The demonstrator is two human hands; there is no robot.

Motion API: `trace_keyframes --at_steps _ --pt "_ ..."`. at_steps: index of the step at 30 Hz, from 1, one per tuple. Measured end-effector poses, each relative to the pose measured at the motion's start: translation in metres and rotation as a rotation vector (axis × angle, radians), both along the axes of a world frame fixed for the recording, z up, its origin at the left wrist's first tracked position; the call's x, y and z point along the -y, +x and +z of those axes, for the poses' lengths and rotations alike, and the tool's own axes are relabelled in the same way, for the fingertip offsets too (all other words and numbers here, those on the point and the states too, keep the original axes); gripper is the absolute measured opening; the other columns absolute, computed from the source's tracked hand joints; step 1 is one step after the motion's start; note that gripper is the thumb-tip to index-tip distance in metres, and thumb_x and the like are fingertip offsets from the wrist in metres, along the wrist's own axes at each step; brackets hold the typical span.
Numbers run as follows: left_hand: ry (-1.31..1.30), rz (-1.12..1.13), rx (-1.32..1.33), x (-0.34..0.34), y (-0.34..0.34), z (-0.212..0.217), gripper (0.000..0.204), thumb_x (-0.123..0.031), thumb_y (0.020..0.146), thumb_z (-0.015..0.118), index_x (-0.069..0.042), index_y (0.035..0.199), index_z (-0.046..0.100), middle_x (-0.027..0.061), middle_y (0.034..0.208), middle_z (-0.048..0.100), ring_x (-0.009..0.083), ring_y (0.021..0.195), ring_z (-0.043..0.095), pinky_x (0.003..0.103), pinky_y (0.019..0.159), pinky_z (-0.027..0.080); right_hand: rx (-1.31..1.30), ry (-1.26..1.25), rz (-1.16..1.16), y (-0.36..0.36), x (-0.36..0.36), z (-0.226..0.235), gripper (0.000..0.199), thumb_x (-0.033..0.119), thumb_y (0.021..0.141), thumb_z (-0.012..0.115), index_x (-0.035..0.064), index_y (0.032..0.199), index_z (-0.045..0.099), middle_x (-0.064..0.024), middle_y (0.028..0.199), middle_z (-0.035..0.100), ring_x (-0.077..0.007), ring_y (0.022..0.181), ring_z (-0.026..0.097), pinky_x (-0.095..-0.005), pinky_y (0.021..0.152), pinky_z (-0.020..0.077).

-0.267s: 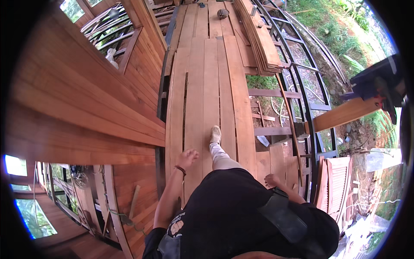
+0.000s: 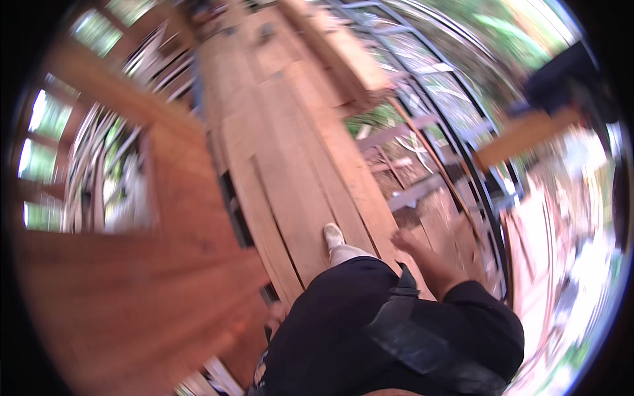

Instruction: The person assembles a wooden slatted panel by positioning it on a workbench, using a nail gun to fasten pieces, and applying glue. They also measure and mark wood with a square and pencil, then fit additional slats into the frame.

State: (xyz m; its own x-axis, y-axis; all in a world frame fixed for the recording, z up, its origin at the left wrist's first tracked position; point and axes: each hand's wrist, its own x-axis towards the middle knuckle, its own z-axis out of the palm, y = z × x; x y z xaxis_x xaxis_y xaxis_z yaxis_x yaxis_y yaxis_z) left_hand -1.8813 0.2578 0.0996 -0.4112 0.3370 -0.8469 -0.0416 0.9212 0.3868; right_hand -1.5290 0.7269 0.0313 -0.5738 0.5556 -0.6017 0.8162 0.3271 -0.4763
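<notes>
My right hand (image 2: 404, 241) hangs over the right edge of the plank walkway (image 2: 284, 145), touching nothing that I can see. Motion smears its fingers. Low on the left, my left hand (image 2: 276, 315) shows only in part beside my dark shirt, near the wooden wall (image 2: 152, 297); its fingers are mostly hidden. No object shows in either hand. A light-coloured shoe (image 2: 333, 234) on my foot stands on the planks in front of me.
A stack of boards (image 2: 343, 53) lies ahead on the right. Beyond the walkway's right edge are gaps between crossbeams (image 2: 416, 191) and a dark metal frame (image 2: 456, 142). An orange-brown beam (image 2: 525, 138) juts in from the right. A window opening (image 2: 125, 178) is on the left.
The view has turned and blurred, so the walkway now slants up to the left. My left hand has dropped back beside my body; my right hand has swung forward.
</notes>
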Motion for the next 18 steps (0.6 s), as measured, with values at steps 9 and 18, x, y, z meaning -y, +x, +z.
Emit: trace_keyframes --at_steps 9,18 --pt "-0.198 -0.334 -0.066 -0.168 -0.254 0.061 0.022 -0.021 0.089 0.060 -0.003 0.100 0.066 0.0089 0.099 0.066 0.0170 0.087 0.063 0.030 0.073 0.051 -0.333 -0.249 -0.817 -0.173 0.046 0.131 0.038 0.028 0.082 0.060 0.0053 0.112 0.064 -0.0187 0.101 0.067 -0.0340 0.093 0.064 -0.0415 0.082 0.0495" --pt "-0.143 -0.664 0.029 -0.339 -0.415 0.030 0.024 -0.019 0.088 0.061 -0.002 0.103 0.066 0.0124 0.106 0.065 0.0203 0.093 0.063 0.033 0.079 0.050 0.564 -0.329 -1.241 -0.170 0.216 0.061 0.034 0.029 0.078 0.055 0.0029 0.093 0.070 -0.0241 0.103 0.065 -0.0367 0.097 0.063 -0.0434 0.085 0.0501"
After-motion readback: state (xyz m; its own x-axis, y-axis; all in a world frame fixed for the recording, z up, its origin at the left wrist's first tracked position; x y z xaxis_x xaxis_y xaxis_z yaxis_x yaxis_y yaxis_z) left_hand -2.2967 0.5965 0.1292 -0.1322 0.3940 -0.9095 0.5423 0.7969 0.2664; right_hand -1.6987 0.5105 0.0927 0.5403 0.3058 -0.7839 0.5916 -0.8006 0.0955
